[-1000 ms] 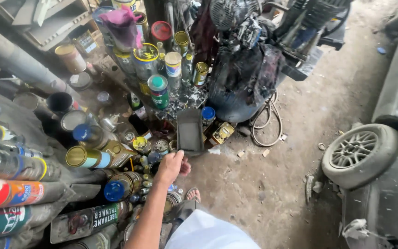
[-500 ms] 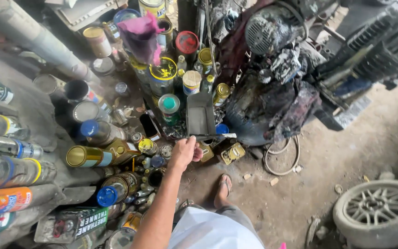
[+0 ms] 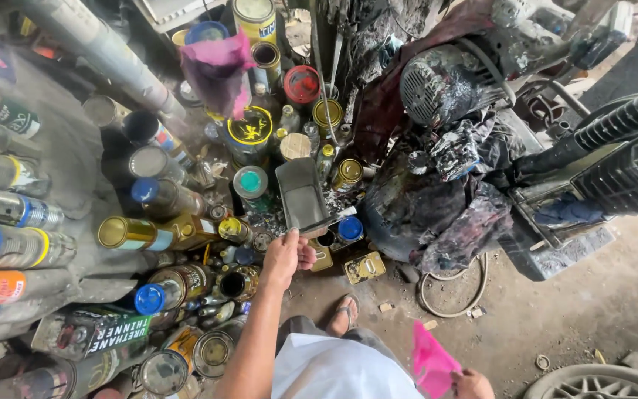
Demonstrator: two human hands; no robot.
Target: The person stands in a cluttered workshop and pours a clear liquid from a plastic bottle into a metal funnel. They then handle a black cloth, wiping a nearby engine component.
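Left hand: fingers closed on near edge of grey paint tray, tray still resting among cans, not lifted clear; right hand: fingers pinching pink rag by knee.

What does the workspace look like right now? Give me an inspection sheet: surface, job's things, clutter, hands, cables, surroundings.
Surface: bare dirty concrete floor, scattered with debris.
Job's things: dark grey rectangular plastic tray, paint-stained, tilted among the cans; bright pink cloth.
Clutter: many paint cans and spray cans, among them a red-lidded can, a teal-lidded can and a blue-capped can; pink rag draped over a can.
Hands: left hand grips the tray's near edge; right hand holds the pink cloth at the bottom edge.
Cables: loop of light hose or cable on the floor.
Surroundings: paint-crusted motor unit; wheel rim; sandalled foot.
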